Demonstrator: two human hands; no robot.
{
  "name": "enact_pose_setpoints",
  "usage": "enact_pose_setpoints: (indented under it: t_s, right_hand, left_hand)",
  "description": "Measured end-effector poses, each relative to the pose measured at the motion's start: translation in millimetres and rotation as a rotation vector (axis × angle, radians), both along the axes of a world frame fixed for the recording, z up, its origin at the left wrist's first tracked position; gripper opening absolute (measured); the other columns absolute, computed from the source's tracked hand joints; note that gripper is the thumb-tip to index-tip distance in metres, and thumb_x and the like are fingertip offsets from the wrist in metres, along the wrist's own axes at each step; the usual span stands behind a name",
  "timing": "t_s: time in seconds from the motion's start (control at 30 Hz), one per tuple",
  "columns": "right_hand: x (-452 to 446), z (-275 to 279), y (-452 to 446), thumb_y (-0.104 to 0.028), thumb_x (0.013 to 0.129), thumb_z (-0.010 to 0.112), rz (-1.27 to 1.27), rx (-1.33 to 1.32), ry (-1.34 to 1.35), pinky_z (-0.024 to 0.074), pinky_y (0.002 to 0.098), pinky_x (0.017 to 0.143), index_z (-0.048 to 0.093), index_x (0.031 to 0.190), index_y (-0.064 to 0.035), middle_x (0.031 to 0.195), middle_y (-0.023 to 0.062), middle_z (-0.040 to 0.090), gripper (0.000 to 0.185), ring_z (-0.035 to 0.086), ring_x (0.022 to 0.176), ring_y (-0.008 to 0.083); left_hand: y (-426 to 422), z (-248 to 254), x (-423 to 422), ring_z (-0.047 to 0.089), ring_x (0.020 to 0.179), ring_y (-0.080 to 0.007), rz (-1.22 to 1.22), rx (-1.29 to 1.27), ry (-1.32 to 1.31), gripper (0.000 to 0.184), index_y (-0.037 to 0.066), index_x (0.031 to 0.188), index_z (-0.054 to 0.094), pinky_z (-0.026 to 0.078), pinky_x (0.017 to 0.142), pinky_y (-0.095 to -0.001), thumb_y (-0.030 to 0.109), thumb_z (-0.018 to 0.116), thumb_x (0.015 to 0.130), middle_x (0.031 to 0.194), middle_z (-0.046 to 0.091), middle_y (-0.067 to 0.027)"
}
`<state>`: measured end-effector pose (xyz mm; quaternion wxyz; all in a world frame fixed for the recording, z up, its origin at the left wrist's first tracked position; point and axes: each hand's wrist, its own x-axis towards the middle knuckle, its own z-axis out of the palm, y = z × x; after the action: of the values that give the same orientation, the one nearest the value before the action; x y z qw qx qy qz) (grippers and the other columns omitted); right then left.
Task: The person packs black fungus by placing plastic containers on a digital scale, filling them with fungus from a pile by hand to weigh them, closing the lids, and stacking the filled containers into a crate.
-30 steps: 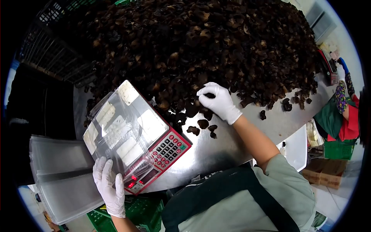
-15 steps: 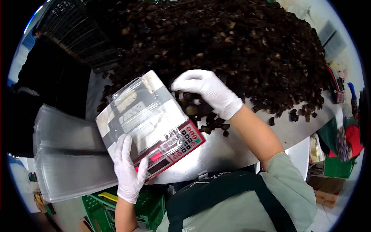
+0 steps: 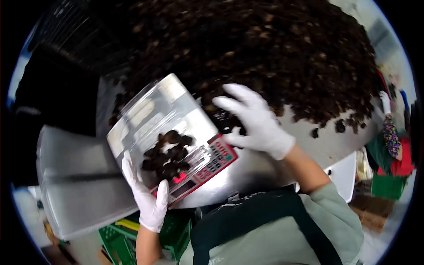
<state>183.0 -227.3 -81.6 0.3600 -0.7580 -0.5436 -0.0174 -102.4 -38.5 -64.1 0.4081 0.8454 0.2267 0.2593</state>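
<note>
A clear plastic box [image 3: 196, 155] lies on a digital scale [image 3: 219, 164] with a red front panel. Inside the box is a small clump of dark wood ear mushrooms [image 3: 167, 154]. My left hand [image 3: 148, 194], in a white glove, grips the box's near left corner, thumb on the front side and fingers along the left. White-gloved too, my right hand [image 3: 256, 121] hovers right of the scale with its fingers spread, over loose dark pieces at the near edge of the big mushroom pile [image 3: 265, 53].
Stacked clear plastic boxes or lids [image 3: 88, 203] stand left of the scale. A black crate [image 3: 75, 39] is at the upper left, and a green crate [image 3: 117, 243] sits below the table. At the far right, another person's floral sleeve [image 3: 391, 137] and gloved hand show.
The box was bare and now holds a clump of mushrooms. My right hand has shifted right and nearer to me, its curled fingers now spread. Another person's gloved hand has appeared at the right.
</note>
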Motion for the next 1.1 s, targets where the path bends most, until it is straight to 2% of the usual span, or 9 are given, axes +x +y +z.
enact_pose_setpoints:
  t_s: [0.17,0.3,0.4,0.5,0.53,0.6,0.8,0.9,1.1]
  right_hand:
    - [-0.1,-72.6,-43.2,-0.041,0.066,0.09,-0.084,-0.424,-0.108,0.0192,0.0686,0.121,0.049,0.152,-0.0323,0.165,0.0157,0.03,0.096,0.024,0.154,0.0405]
    - [19.1,-66.1,6.3,-0.038,0.079,0.083,-0.167,-0.365,-0.11,0.0316,0.0694,0.114,0.049,0.151,-0.0345,0.166,0.0145,0.029,0.08,0.023,0.154,0.0415]
    - [23.4,-70.7,27.3,-0.031,0.078,0.083,-0.165,-0.425,-0.239,0.0462,0.0566,0.108,0.056,0.145,-0.0312,0.161,0.011,0.038,0.072,0.043,0.142,0.0381]
    - [23.6,-91.7,7.8,-0.015,0.073,0.081,-0.139,-0.255,-0.168,0.0603,0.0379,0.081,0.064,0.129,-0.0255,0.137,0.0054,0.057,0.06,0.059,0.117,0.0282]
    - [27.6,-100.1,1.4,-0.01,0.072,0.079,-0.129,-0.208,-0.131,0.0593,0.0378,0.082,0.069,0.122,-0.0226,0.125,0.0054,0.062,0.052,0.064,0.109,0.0271]
    - [31.6,-95.3,-3.3,-0.005,0.072,0.078,-0.156,-0.16,0.049,0.0579,0.037,0.081,0.072,0.111,-0.0175,0.112,0.0069,0.066,0.041,0.068,0.098,0.0277]
    - [57.8,-86.7,-15.8,0.005,0.082,0.073,-0.264,0.105,0.237,0.0527,0.0294,0.085,0.072,0.109,-0.0051,0.101,0.0034,0.068,0.029,0.066,0.093,0.0167]
    - [75.9,-75.4,-25.4,0.006,0.09,0.07,-0.375,0.192,0.698,0.05,0.0224,0.084,0.073,0.116,-0.0072,0.1,-0.0056,0.067,0.029,0.06,0.091,0.0062]
    - [61.3,-33.9,-15.4,0.005,0.092,0.07,-0.353,0.295,0.725,0.0518,0.0226,0.086,0.07,0.123,-0.0012,0.106,-0.0015,0.07,0.032,0.063,0.092,0.0071]
  left_hand:
    - [12.4,10.7,-3.2,0.022,0.155,-0.0346,0.217,0.042,-0.16,0.091,0.005,0.165,0.003,0.015,0.126,-0.0485,0.013,0.06,0.095,0.168,0.02,-0.0221]
    - [14.6,12.0,-6.5,0.026,0.154,-0.0327,0.244,0.014,-0.163,0.083,0.005,0.165,0.009,0.017,0.126,-0.0474,0.012,0.058,0.098,0.166,0.025,-0.0205]
    - [13.7,3.2,-10.5,0.032,0.151,-0.0308,0.225,-0.035,-0.175,0.08,0.002,0.163,0.016,0.021,0.124,-0.0445,0.003,0.058,0.095,0.165,0.029,-0.0189]
    - [19.5,6.9,-15.6,0.044,0.141,-0.0303,0.155,0.222,-0.02,0.076,0.0,0.158,0.03,0.032,0.119,-0.0412,-0.005,0.062,0.089,0.156,0.039,-0.0193]
    - [20.1,7.6,-15.6,0.038,0.147,-0.0292,0.126,0.17,-0.029,0.073,0.002,0.159,0.03,0.025,0.123,-0.0428,-0.003,0.06,0.092,0.16,0.036,-0.0171]
    - [23.5,14.5,-12.1,0.044,0.142,-0.0307,0.105,0.294,0.047,0.07,0.002,0.155,0.039,0.032,0.12,-0.0417,-0.004,0.062,0.089,0.155,0.042,-0.0183]
    - [40.2,34.2,8.1,0.051,0.134,-0.0412,0.012,0.575,0.153,0.046,0.012,0.121,0.07,0.043,0.111,-0.0489,-0.001,0.075,0.076,0.136,0.06,-0.0164]
    - [43.8,32.6,22.1,0.052,0.136,-0.0364,-0.111,0.647,0.197,0.032,0.015,0.106,0.074,0.037,0.116,-0.0536,0.008,0.08,0.075,0.135,0.062,-0.0119]
    - [39.9,22.8,60.9,0.041,0.145,-0.0329,-0.22,0.695,0.419,0.031,0.019,0.104,0.079,0.025,0.124,-0.059,0.015,0.081,0.073,0.139,0.056,-0.0073]
